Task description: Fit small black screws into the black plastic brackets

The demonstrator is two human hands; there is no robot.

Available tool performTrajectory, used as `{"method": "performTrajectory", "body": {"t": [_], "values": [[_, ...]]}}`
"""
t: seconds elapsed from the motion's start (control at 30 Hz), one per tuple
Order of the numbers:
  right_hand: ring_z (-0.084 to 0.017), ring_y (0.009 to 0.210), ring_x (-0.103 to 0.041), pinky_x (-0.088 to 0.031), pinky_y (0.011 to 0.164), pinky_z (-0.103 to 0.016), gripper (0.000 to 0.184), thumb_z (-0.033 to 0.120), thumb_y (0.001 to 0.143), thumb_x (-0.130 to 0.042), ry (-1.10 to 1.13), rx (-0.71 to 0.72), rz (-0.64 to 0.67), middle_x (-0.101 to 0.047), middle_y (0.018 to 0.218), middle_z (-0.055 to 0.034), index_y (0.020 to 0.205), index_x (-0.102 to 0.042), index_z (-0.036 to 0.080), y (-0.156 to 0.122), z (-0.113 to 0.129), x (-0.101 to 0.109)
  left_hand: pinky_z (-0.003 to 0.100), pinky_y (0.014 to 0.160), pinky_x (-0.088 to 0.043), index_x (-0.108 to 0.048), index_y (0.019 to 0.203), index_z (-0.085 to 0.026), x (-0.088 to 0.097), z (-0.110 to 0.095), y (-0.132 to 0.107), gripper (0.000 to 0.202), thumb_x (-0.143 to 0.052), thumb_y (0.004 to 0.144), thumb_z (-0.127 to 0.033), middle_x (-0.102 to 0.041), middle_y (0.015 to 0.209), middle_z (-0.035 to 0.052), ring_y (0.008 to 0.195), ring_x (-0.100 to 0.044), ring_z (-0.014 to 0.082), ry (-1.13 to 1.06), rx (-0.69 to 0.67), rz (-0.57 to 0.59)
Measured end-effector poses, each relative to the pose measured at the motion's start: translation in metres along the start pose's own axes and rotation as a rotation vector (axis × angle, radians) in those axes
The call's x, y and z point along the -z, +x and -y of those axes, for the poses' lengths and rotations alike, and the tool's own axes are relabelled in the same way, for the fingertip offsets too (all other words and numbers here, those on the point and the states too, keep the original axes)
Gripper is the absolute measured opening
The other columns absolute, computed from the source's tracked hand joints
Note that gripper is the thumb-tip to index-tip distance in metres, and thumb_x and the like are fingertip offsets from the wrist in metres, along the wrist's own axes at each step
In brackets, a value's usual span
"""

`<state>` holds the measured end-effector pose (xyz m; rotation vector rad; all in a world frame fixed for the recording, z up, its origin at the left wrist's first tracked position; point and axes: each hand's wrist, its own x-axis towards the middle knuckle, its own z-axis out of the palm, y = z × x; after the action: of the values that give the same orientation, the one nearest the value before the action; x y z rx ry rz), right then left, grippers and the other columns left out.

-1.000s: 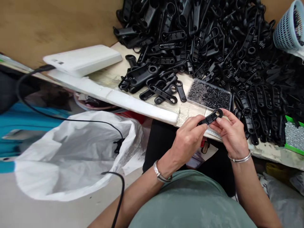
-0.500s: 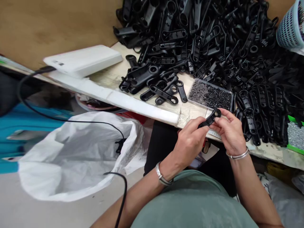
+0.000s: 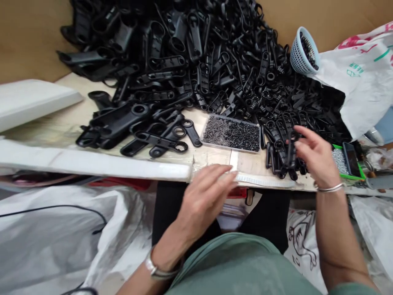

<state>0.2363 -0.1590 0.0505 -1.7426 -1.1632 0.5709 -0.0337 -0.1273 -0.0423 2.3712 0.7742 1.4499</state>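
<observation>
My right hand (image 3: 317,153) pinches the end of a black plastic arm-shaped part (image 3: 291,153) between thumb and fingers. The part is held over a row of similar black parts (image 3: 280,151) at the right front of the table. Near the table's front edge, my left hand (image 3: 202,200) has its fingers stretched out with nothing visible in them. Just behind it stands a clear shallow box (image 3: 231,133) full of small dark pieces. Left of the box lie several loose black parts (image 3: 159,141).
A large heap of black parts (image 3: 196,49) covers the back of the table. At the right are a blue basket (image 3: 299,57), a white bag (image 3: 362,78) and a green tray (image 3: 353,177) with small metal pieces. A white box (image 3: 37,102) lies at the left.
My right hand has carried the black part rightward, out of my left hand, to the row of parts. My left hand has let go and opened. The view has turned right.
</observation>
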Motion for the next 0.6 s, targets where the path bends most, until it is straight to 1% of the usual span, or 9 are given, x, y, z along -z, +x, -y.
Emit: {"method": "performTrajectory", "body": {"t": [0.07, 0.1, 0.2, 0.27, 0.33, 0.37, 0.43, 0.53, 0.6], "values": [[-0.015, 0.065, -0.055, -0.048, 0.062, -0.029, 0.050, 0.030, 0.075, -0.063, -0.249, 0.064, -0.037, -0.065, 0.082, -0.0016, 0.124, -0.065, 0.019, 0.009, -0.003, 0.030, 0.041, 0.088, -0.055, -0.066, 0.109, -0.028, 0.013, 0.019, 0.003, 0.026, -0.064, 0.087, -0.014, -0.072, 0.102, 0.0046, 0.095, -0.067, 0.0218, 0.109, 0.057, -0.060], [-0.015, 0.066, -0.057, -0.049, 0.065, -0.031, 0.047, 0.029, 0.077, -0.061, -0.377, 0.104, -0.030, -0.066, 0.090, -0.0039, 0.123, -0.065, 0.018, 0.012, -0.005, 0.038, 0.042, 0.087, -0.053, -0.067, 0.105, -0.029, 0.018, 0.029, 0.003, 0.023, -0.064, 0.087, -0.016, -0.072, 0.099, 0.0037, 0.091, -0.066, 0.0222, 0.179, 0.099, -0.091], [-0.015, 0.068, -0.061, -0.051, 0.075, -0.035, 0.039, 0.025, 0.081, -0.053, -0.669, 0.242, 0.071, -0.063, 0.116, -0.0095, 0.116, -0.068, 0.018, 0.012, -0.010, 0.042, 0.043, 0.081, -0.049, -0.070, 0.095, -0.028, 0.033, 0.053, 0.004, 0.011, -0.063, 0.088, -0.023, -0.071, 0.089, 0.0024, 0.083, -0.063, 0.0232, 0.370, 0.219, -0.138], [-0.015, 0.069, -0.063, -0.051, 0.079, -0.034, 0.034, 0.023, 0.082, -0.051, -0.788, 0.295, 0.120, -0.060, 0.120, -0.0122, 0.110, -0.069, 0.017, 0.010, -0.012, 0.037, 0.041, 0.076, -0.046, -0.070, 0.088, -0.026, 0.041, 0.061, 0.003, 0.007, -0.064, 0.088, -0.025, -0.071, 0.082, 0.0020, 0.079, -0.062, 0.0223, 0.444, 0.256, -0.155], [-0.016, 0.068, -0.063, -0.050, 0.079, -0.032, 0.031, 0.021, 0.083, -0.053, -0.897, 0.301, 0.121, -0.060, 0.118, -0.0144, 0.110, -0.068, 0.018, 0.009, -0.017, 0.036, 0.038, 0.074, -0.044, -0.070, 0.084, -0.024, 0.046, 0.063, 0.003, 0.008, -0.063, 0.088, -0.025, -0.071, 0.080, 0.0016, 0.078, -0.061, 0.0210, 0.482, 0.273, -0.145], [-0.016, 0.068, -0.064, -0.050, 0.077, -0.031, 0.031, 0.021, 0.083, -0.053, -0.937, 0.316, 0.082, -0.060, 0.118, -0.0151, 0.111, -0.067, 0.020, 0.011, -0.022, 0.037, 0.038, 0.075, -0.043, -0.070, 0.084, -0.023, 0.048, 0.063, 0.004, 0.009, -0.062, 0.088, -0.025, -0.071, 0.081, 0.0018, 0.079, -0.061, 0.0209, 0.503, 0.292, -0.132], [-0.021, 0.077, -0.066, -0.049, 0.075, -0.033, 0.032, 0.026, 0.082, -0.058, -1.009, 0.392, 0.056, -0.064, 0.113, -0.0135, 0.113, -0.066, 0.027, 0.016, -0.035, 0.041, 0.039, 0.077, -0.041, -0.070, 0.086, -0.022, 0.047, 0.062, 0.006, 0.010, -0.061, 0.089, -0.025, -0.071, 0.083, 0.0026, 0.081, -0.060, 0.0210, 0.532, 0.328, -0.085], [-0.028, 0.095, -0.066, -0.047, 0.078, -0.038, 0.037, 0.035, 0.086, -0.056, -1.058, 0.487, 0.011, -0.067, 0.111, -0.0114, 0.122, -0.060, 0.039, 0.021, -0.055, 0.046, 0.040, 0.079, -0.036, -0.069, 0.089, -0.021, 0.038, 0.057, 0.016, 0.010, -0.060, 0.090, -0.025, -0.071, 0.086, 0.0038, 0.085, -0.057, 0.0220, 0.577, 0.351, -0.009], [-0.029, 0.104, -0.064, -0.047, 0.082, -0.040, 0.036, 0.038, 0.089, -0.052, -1.043, 0.452, 0.002, -0.066, 0.118, -0.0095, 0.124, -0.058, 0.044, 0.018, -0.063, 0.048, 0.042, 0.079, -0.034, -0.068, 0.089, -0.021, 0.029, 0.053, 0.024, 0.008, -0.061, 0.090, -0.026, -0.070, 0.088, 0.0050, 0.088, -0.055, 0.0236, 0.599, 0.346, 0.078]]}}
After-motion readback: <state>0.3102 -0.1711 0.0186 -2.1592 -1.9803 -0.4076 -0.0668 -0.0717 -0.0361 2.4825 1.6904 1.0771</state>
